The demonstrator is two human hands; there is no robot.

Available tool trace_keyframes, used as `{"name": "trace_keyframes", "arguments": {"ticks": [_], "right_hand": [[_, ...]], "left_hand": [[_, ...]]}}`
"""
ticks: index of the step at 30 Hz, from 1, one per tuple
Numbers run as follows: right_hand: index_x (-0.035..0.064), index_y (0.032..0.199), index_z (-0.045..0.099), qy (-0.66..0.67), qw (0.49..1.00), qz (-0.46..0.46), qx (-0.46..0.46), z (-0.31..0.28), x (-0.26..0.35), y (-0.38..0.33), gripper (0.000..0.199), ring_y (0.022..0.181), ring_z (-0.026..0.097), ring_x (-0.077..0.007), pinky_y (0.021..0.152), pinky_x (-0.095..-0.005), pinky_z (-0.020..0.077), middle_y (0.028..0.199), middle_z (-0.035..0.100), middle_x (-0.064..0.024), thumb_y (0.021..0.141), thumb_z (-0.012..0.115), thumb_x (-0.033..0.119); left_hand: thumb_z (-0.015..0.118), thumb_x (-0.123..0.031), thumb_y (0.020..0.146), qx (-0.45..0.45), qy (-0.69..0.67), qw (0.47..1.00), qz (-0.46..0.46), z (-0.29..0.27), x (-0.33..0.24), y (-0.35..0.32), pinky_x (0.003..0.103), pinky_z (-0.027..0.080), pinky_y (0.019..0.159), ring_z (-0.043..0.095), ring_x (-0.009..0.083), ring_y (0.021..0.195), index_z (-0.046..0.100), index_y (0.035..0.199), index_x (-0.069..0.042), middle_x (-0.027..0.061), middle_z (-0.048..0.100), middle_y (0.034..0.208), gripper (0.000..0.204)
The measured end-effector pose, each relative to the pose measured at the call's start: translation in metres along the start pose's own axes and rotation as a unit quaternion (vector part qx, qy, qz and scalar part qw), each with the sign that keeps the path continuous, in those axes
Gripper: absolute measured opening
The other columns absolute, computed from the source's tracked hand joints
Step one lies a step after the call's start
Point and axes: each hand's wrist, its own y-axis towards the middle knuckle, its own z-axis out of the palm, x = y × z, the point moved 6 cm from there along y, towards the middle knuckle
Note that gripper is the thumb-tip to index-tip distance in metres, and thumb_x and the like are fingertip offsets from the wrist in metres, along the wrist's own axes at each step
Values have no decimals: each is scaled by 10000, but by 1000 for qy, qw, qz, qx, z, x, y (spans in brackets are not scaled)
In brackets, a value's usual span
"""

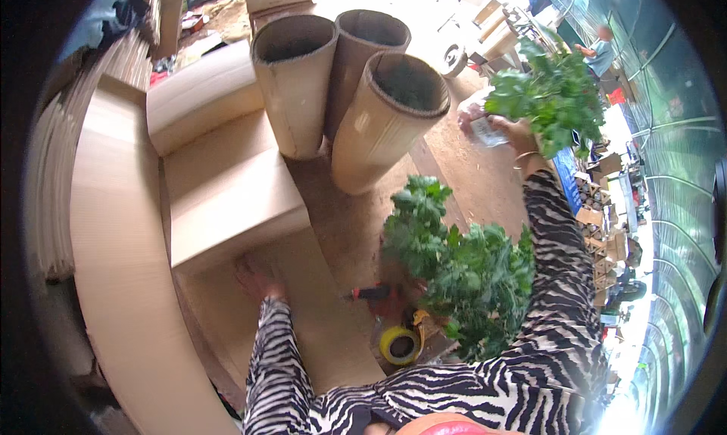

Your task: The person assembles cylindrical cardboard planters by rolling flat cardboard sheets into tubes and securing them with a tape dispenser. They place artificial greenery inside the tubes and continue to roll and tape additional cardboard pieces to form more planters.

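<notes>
My right hand [519, 137] is stretched out to the far right and closed around a leafy green potted plant [549, 98]. The plant is tipped on its side, with its clear-plastic-wrapped base [478, 124] to the left of my fingers. My left hand [260, 277] lies on an open cardboard box [227, 185], fingers extended against the cardboard and a little blurred. Between my arms, two more leafy plants [485, 283] stand close together on the brown work surface [318, 185]; foliage hides most of their bases.
Three upright cardboard tubes [390, 121] stand beyond the box. Near my body lie a yellow tape roll [400, 346] and a red-and-black handled tool [371, 293]. Flattened cardboard [57, 185] is stacked at the left. Another person [600, 53] is far off at the right.
</notes>
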Motion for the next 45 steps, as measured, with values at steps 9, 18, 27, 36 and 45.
{"name": "trace_keyframes", "arguments": {"ticks": [9, 18, 27, 36, 45], "right_hand": [[5, 1239, 578, -31, 948, 58, 311, 107, 93, -101, 580, 1040, 590, -204, 955, -355, 443, 1101, 643, -98, 725, 754, 207], [126, 1136, 644, -98, 807, 44, 580, 286, -8, -322, 327, 1023, 600, -269, 910, -435, 444, 1130, 645, -95, 856, 580, 283], [191, 1143, 684, -525, 536, -255, 610, 368, -42, -407, 440, 1128, 540, -301, 871, -437, 438, 1142, 642, -72, 822, 612, 484], [82, 1462, 296, -465, 742, -159, 456, 345, 14, -406, 1094, 1234, 444, -417, 999, -471, 418, 1413, 403, -188, 604, 853, 472], [102, 1439, 395, -241, 861, 118, 432, 343, -119, -365, 1073, 1281, 463, -380, 1058, -429, 385, 1378, 501, -210, 603, 755, 672]], "left_hand": [[571, -510, 893, 196, 48, 975, 90, 66, -6, 107, 477, 86, 1200, 74, 322, 1472, 215, 1528, -195, 80, 51, 1611, 793], [712, -332, 817, 21, -65, 981, 184, 85, 90, -18, 509, 318, 1091, 349, 376, 1332, 486, 1350, -132, 199, 382, 1425, 612], [727, -267, 806, 65, -302, 922, -236, 120, 266, -216, 417, 439, 955, 540, 377, 1098, 482, 1294, -1, 223, 552, 1200, 608], [685, -90, 864, 128, -651, 654, -364, 158, 239, -201, 279, 474, 728, 581, 124, 789, 579, 1066, -27, 39, 638, 898, 237], [599, -11, 885, 117, -697, 669, -229, 138, 238, -185, 249, 468, 772, 582, 107, 823, 559, 1046, -17, 35, 636, 918, 166]]}}
